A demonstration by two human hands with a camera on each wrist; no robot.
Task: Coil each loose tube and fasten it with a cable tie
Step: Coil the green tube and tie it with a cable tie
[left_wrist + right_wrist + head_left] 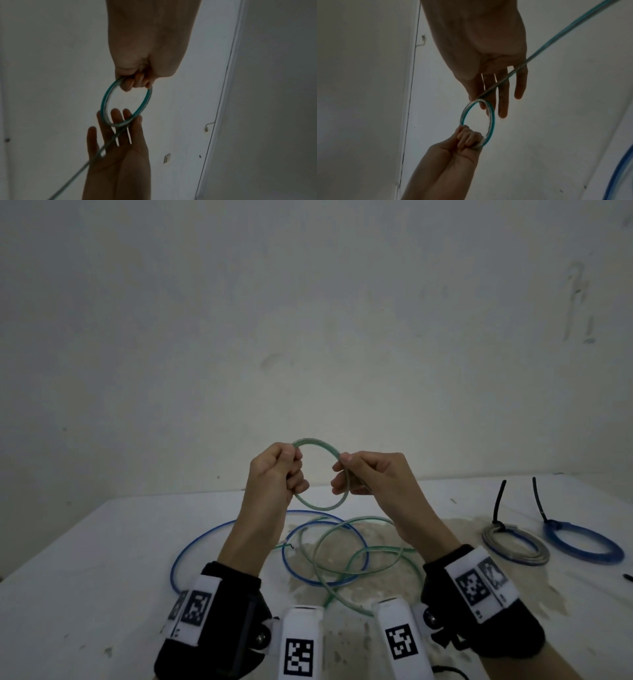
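Observation:
Both hands hold a small coil of green tube (322, 507) up above the white table (102, 577). My left hand (291, 463) grips the coil's left side in a fist, fingers curled through the loop (104, 102). On the right side my right hand (342, 470) pinches the coil (491, 121) under its thumb, the other fingers fairly straight. From that pinch the tube's tail runs across the right palm (488, 60) and down to loose green loops (368, 518) on the table. A loose blue tube (283, 553) lies tangled with them.
At the right of the table lie a grey coiled tube (515, 544) and a blue coiled tube (582, 542), each with a black cable tie standing up from it. A small black item (627, 577) lies at the right edge. A pale wall stands behind the table.

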